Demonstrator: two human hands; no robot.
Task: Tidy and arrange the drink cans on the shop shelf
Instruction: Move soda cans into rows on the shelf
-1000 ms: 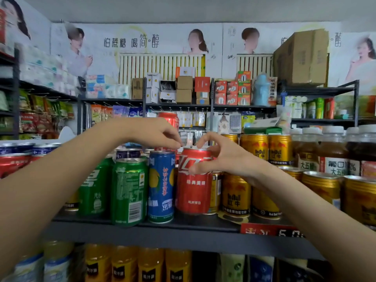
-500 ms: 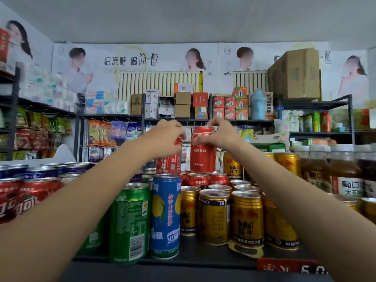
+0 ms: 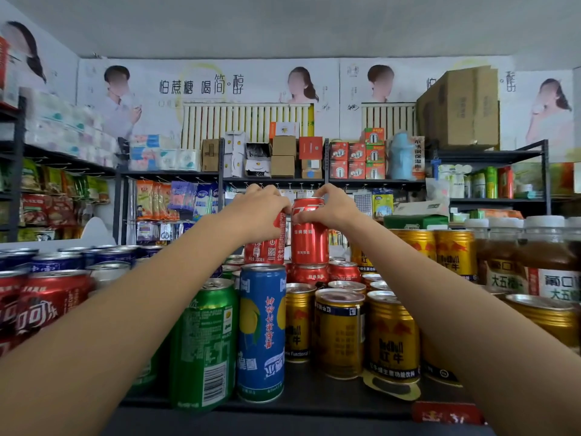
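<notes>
Two red cola cans stand side by side on top of other red cans at the back of the shelf. My left hand (image 3: 256, 212) grips the top of the left red can (image 3: 265, 245). My right hand (image 3: 330, 207) grips the top of the right red can (image 3: 309, 239). At the front of the dark shelf (image 3: 314, 401) stand a green can (image 3: 204, 344), a tall blue can (image 3: 261, 332) and several gold Red Bull cans (image 3: 393, 335).
More red cola cans (image 3: 41, 306) and blue-topped cans (image 3: 56, 262) fill the left side. Brown drink bottles with white caps (image 3: 550, 256) stand on the right. A red price tag (image 3: 446, 412) sits on the shelf's front edge. Stocked shelves line the back wall.
Both hands lifted red cans from the front of the shelf to the back and set them onto the lower red cans. The camera view shifted upward.
</notes>
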